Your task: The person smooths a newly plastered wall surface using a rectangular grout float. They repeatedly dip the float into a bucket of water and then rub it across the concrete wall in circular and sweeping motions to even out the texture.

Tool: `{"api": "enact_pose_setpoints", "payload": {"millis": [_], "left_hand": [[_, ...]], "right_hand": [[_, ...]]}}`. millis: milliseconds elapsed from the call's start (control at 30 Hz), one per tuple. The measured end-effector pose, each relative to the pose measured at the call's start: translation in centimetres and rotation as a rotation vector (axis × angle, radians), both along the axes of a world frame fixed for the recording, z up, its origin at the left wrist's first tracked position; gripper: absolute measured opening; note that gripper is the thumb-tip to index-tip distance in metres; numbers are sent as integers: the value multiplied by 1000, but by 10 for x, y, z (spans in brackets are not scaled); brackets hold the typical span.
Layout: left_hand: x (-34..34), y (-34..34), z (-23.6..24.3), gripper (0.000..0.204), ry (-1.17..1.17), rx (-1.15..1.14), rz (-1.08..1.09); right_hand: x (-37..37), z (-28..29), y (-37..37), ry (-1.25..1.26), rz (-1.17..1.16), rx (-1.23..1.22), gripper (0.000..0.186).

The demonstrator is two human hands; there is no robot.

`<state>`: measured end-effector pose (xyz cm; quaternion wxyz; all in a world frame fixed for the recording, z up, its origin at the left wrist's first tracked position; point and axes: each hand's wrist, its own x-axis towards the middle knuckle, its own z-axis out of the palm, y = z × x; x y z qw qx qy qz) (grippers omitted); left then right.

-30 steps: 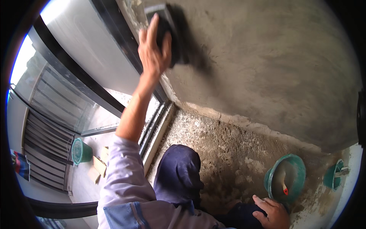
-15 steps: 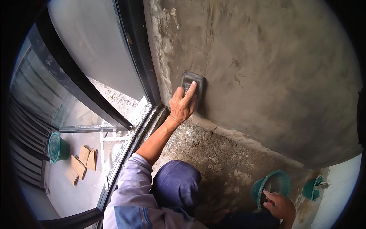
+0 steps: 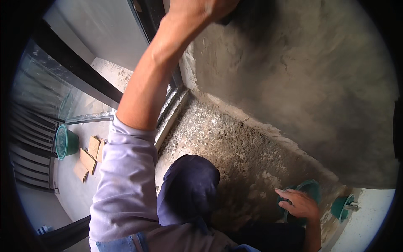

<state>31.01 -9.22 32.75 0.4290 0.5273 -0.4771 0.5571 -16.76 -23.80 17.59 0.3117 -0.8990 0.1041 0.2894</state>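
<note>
My left hand (image 3: 199,9) is raised to the top edge of the view, where its fingers are mostly cut off. A dark corner of the black plastering float (image 3: 228,19) shows beneath it, near the grey plastered wall (image 3: 294,88). Whether the float touches the wall there cannot be made out. Low on the right, my right hand (image 3: 299,203) is open, fingers stretched out and thumb apart, with nothing in it. It hovers over a green bucket (image 3: 314,190) and covers part of it; the contents are hidden.
A smaller green bucket (image 3: 338,207) with a tool in it stands far right, by a white surface (image 3: 371,218). My knee (image 3: 189,189) is over the rough floor (image 3: 235,155). Left are a dark door frame (image 3: 79,67), another green bucket (image 3: 67,142) and cardboard pieces (image 3: 87,161).
My left hand has swept up the wall with the float, to the top edge. The right hand has shifted slightly up and left over the bucket, fingers straighter. The view has tilted a little.
</note>
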Motion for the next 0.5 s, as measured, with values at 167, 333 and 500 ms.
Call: {"api": "enact_pose_setpoints", "payload": {"millis": [167,333,500], "left_hand": [[-22,19,-148,62,283,169,115],[-42,26,-314,65,505,361,198],[-80,66,-421,68,654,469,53]], "right_hand": [[-17,-5,-2,105,-114,95,56],[-24,-4,-7,46,-138,74,53],[-34,19,12,96,-187,-111,53]]}}
